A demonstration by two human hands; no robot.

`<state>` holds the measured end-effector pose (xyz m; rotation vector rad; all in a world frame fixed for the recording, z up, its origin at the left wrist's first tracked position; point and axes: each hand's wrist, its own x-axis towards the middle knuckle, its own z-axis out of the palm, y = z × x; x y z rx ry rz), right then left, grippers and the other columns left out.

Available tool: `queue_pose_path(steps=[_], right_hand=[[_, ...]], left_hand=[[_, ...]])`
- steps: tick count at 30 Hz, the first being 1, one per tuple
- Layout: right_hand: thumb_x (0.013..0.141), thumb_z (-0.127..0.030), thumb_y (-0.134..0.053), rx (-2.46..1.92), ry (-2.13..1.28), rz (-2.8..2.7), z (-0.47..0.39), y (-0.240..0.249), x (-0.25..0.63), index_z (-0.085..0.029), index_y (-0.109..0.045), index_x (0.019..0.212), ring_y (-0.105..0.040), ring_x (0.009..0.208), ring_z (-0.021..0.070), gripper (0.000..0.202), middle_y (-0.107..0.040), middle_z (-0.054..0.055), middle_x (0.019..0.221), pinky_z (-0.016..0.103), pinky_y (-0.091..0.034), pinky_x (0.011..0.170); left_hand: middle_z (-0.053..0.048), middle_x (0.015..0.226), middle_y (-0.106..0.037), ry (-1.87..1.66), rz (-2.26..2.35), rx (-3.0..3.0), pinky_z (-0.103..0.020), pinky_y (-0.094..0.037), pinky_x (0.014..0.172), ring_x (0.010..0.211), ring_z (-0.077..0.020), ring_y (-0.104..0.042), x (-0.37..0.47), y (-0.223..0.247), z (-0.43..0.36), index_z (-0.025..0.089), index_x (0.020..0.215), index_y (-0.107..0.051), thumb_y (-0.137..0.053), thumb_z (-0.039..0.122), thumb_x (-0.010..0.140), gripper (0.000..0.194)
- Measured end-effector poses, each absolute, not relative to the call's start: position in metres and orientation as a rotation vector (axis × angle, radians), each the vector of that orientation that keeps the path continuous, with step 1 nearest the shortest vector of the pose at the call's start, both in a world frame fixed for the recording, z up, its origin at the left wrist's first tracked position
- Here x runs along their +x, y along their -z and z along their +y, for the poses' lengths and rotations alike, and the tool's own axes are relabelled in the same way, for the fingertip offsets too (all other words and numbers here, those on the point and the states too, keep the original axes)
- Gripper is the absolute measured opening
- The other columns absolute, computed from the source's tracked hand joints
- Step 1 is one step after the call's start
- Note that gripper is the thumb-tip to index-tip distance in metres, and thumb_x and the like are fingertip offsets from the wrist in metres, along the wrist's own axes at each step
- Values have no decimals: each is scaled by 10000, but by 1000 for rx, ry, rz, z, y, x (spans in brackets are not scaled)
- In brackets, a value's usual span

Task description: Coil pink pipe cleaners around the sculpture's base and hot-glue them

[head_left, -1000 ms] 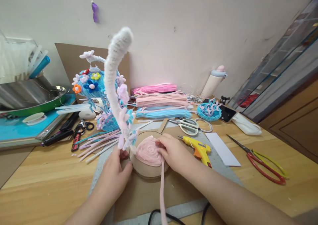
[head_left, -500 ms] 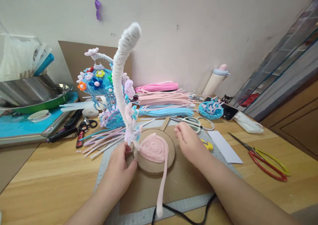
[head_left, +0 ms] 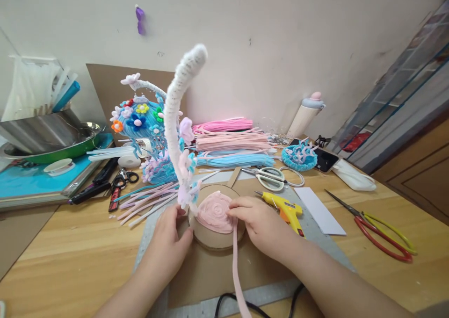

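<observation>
A round cardboard disc (head_left: pixel 210 242) lies on a larger cardboard sheet, and a flat coil of pink pipe cleaner (head_left: pixel 214 215) covers its middle. The loose pink end (head_left: pixel 236 269) trails off the disc toward me. At the disc's left edge rises a curved stem (head_left: pixel 171 117) wrapped in white fuzzy cord, with lilac and blue flowers (head_left: pixel 185 187) at its foot. My left hand (head_left: pixel 171 236) grips the disc's left rim beside this foot. My right hand (head_left: pixel 261 222) has its fingertips pressed together on the coil's right edge, where the loose end leaves it; the thumb is mostly hidden.
A yellow glue gun (head_left: pixel 286 208) lies right of the disc, before white-handled scissors (head_left: pixel 270 178). Red-and-yellow-handled scissors (head_left: pixel 382 236) lie far right. Behind are bundles of pink (head_left: pixel 231 142) and blue pipe cleaners (head_left: pixel 235 160). A flowered blue ornament (head_left: pixel 140 119) stands at back left.
My right hand has come down and left from above the glue gun onto the coil's right edge. The loose pink end has swung right. My left hand stays at the rim.
</observation>
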<state>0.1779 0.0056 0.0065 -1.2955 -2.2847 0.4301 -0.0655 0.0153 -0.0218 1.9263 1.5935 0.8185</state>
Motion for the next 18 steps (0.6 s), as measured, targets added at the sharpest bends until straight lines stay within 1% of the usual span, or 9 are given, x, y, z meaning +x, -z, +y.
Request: queue_pose_path(steps=[2, 5, 8, 11, 13, 15, 17, 18], right_hand=[[787, -8, -424, -1311, -409, -2321, 5, -6, 178, -223, -719, 1013, -577, 1036, 207, 430, -679, 49, 1128, 351, -400, 902], [797, -1, -452, -1323, -391, -2391, 5, -10, 179, -258, -727, 967, -568, 1002, 187, 414, -681, 26, 1107, 342, -360, 869], [806, 3, -477, -1324, -375, -2474, 4, -14, 177, -247, -719, 884, -556, 932, 167, 356, -683, 15, 1022, 327, -323, 808], [802, -6, -501, -1348, -346, -2506, 3, -14, 174, -226, -695, 819, -535, 890, 168, 294, -665, 16, 967, 323, -293, 764], [796, -6, -505, -1365, -331, -2514, 2, -15, 172, -217, -685, 798, -526, 878, 169, 277, -653, 19, 956, 324, -277, 749], [792, -4, -498, -1365, -325, -2532, 2, -15, 172, -210, -675, 786, -526, 876, 166, 272, -646, 19, 941, 328, -266, 747], [778, 6, -492, -1355, -327, -2542, 2, -15, 172, -212, -672, 800, -535, 903, 164, 284, -644, 13, 952, 336, -259, 760], [768, 13, -490, -1349, -329, -2541, 2, -15, 173, -215, -671, 815, -539, 926, 165, 295, -644, 12, 967, 341, -255, 771]], left_hand=[[-88, 1099, -607, -825, 1585, 1930, -474, -452, 928, 1083, -273, -564, -65, 20, 14, 196, 1143, -507, -501, 297, 794, 364], [-87, 1103, -609, -838, 1592, 1930, -478, -455, 923, 1086, -281, -566, -64, 18, 13, 203, 1146, -515, -509, 312, 784, 378], [-84, 1073, -613, -826, 1591, 1946, -470, -457, 916, 1067, -279, -573, -64, 18, 14, 199, 1099, -542, -502, 311, 777, 343], [-66, 1014, -625, -882, 1604, 1943, -428, -481, 871, 1001, -259, -592, -64, 17, 15, 201, 1054, -566, -495, 299, 774, 305], [-47, 961, -627, -990, 1639, 1908, -387, -502, 815, 934, -236, -603, -65, 13, 14, 207, 1058, -564, -478, 292, 791, 293], [-31, 909, -619, -1090, 1632, 1938, -352, -508, 774, 880, -215, -601, -64, 8, 10, 216, 1023, -566, -454, 269, 819, 239], [-32, 921, -616, -1077, 1498, 2128, -343, -496, 801, 905, -207, -592, -61, 4, 4, 227, 971, -583, -432, 214, 842, 199], [-36, 956, -620, -1018, 1396, 2260, -348, -485, 834, 943, -208, -585, -58, 3, 0, 234, 964, -597, -427, 180, 846, 214]])
